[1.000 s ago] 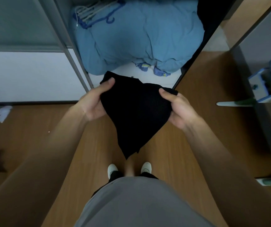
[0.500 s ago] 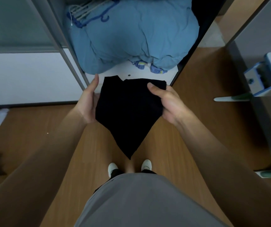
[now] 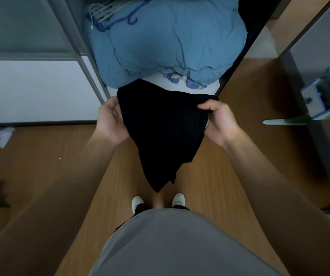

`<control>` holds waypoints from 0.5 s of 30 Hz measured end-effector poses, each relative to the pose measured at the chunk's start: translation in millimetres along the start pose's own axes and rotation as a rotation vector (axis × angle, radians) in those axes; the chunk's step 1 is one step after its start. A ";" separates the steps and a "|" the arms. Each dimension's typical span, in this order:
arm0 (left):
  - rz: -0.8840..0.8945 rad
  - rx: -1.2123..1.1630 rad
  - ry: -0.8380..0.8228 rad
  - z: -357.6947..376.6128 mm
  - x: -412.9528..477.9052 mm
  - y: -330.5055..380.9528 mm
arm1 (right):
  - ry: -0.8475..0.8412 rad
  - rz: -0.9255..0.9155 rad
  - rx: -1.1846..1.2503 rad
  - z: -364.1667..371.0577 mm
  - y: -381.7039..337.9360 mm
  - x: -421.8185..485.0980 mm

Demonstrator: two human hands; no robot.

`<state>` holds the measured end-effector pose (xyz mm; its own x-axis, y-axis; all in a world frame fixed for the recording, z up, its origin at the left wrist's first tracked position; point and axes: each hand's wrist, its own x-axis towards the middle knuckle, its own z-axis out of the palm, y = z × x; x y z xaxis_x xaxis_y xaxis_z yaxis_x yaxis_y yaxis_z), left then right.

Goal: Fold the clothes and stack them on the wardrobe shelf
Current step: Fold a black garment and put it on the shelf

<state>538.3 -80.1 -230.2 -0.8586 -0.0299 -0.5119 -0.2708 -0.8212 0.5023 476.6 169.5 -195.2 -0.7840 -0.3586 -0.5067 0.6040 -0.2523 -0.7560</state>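
Where cloth hides my fingers: on both hands, every finger but the thumb lies behind the black garment, out of sight.
Garment: dark and without detail, so I cannot make out its kind or its folds. It is up in the air between my hands, in front of the shelf, with its lower tip pointing at my shoes.
Cut off: the duvet and hangers on the shelf run past the top edge.
Left hand: palm turned toward the garment's left edge, thumb bent beside it. Whether it clamps the cloth I cannot tell.
Right hand: thumb pressed over the top right edge, pinching the cloth against hidden fingers.
Since half a second ago: the cloth is spread wider. My left thumb, straight then, now bends inward. The lower edge now shows a stepped second layer.
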 end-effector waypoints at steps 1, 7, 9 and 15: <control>-0.051 -0.002 -0.055 0.1 -1.8 0.4 | 0.013 0.008 -0.001 -2.1 -2.2 -0.6; -0.108 0.413 0.015 25.6 -2.5 6.6 | -0.037 0.023 -0.029 -8.2 -5.0 1.3; 0.007 0.420 0.043 36.2 1.2 10.6 | -0.057 0.033 0.041 -12.8 -0.4 3.5; 0.119 0.716 0.056 49.0 15.2 25.1 | 0.106 -0.088 -0.348 -15.5 18.3 14.9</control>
<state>497.1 -73.3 -191.3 -0.8816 -0.1411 -0.4505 -0.4119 -0.2363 0.8800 473.8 173.5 -223.0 -0.8523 -0.2496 -0.4596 0.4628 0.0494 -0.8851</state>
